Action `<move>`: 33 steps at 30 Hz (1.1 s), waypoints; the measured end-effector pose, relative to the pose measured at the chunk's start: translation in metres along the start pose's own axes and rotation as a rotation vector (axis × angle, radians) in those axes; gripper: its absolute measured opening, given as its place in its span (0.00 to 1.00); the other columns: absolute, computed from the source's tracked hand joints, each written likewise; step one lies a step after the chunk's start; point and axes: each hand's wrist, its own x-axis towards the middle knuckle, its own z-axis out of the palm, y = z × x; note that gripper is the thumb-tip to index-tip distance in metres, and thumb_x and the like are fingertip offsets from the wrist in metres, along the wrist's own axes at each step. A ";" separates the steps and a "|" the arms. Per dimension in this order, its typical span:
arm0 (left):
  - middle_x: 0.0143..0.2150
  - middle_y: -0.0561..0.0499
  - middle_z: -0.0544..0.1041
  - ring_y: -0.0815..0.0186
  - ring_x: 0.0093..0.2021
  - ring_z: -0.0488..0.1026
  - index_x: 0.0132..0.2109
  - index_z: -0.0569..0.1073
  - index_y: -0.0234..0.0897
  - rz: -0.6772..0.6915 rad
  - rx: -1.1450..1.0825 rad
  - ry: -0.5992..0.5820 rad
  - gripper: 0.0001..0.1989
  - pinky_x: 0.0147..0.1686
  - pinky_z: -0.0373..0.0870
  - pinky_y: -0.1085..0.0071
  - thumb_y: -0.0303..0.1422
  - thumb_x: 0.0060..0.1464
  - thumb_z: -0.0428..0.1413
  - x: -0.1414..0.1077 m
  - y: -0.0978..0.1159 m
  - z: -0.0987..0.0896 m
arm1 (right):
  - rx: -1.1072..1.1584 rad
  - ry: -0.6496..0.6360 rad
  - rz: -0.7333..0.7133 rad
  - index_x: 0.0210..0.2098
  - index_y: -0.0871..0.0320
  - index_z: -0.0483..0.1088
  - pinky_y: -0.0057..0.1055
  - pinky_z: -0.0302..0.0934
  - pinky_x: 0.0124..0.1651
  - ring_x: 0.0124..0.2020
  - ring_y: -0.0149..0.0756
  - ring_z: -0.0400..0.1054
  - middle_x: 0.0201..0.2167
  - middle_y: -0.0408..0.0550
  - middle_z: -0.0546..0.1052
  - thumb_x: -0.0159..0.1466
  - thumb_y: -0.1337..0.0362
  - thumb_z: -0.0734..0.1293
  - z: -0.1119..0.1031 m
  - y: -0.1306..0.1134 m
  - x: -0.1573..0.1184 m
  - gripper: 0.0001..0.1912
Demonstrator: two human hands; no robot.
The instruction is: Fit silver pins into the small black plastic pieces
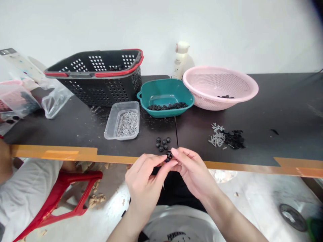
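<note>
A small black round plastic part (168, 155) with an open, spoked-looking face is held just over the table's front edge. My left hand (143, 173) pinches it between thumb and fingertips. From the other side, the closed thumb and fingers of my right hand (193, 168) grip the same part; whether a pin is also in them is hidden. Just beyond my fingers lie several black round caps (163, 145) in a loose group. To the right, a pile of silvery metal pins (217, 137) touches a heap of black curved plastic pieces (234, 138).
A clear tub (109, 129) of metal pins, a green basin (166, 88) and a pink colander (193, 79) with black parts, and a black basket (101, 89) line the back. A white bottle (180, 62) stands behind. At left, another person sits by a red stool (82, 201).
</note>
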 end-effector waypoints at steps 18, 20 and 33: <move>0.29 0.55 0.74 0.72 0.26 0.71 0.40 0.77 0.39 -0.068 -0.140 -0.107 0.11 0.27 0.71 0.76 0.33 0.47 0.66 0.006 -0.002 -0.002 | -0.079 -0.090 0.040 0.21 0.60 0.73 0.23 0.66 0.31 0.24 0.27 0.67 0.19 0.40 0.72 0.56 0.59 0.75 -0.003 -0.009 -0.002 0.14; 0.29 0.54 0.73 0.72 0.25 0.71 0.39 0.78 0.39 -0.039 -0.191 -0.136 0.11 0.25 0.71 0.77 0.33 0.47 0.66 0.008 -0.004 -0.002 | -0.122 -0.149 0.069 0.25 0.59 0.75 0.25 0.66 0.32 0.26 0.29 0.68 0.23 0.43 0.75 0.54 0.59 0.76 -0.004 -0.013 -0.003 0.11; 0.36 0.50 0.78 0.69 0.33 0.76 0.41 0.79 0.38 0.152 -0.303 -0.214 0.11 0.32 0.75 0.75 0.31 0.47 0.66 0.011 -0.024 -0.010 | -0.289 -0.255 0.075 0.28 0.58 0.79 0.28 0.63 0.37 0.30 0.31 0.67 0.27 0.45 0.76 0.56 0.55 0.75 -0.009 -0.017 -0.006 0.12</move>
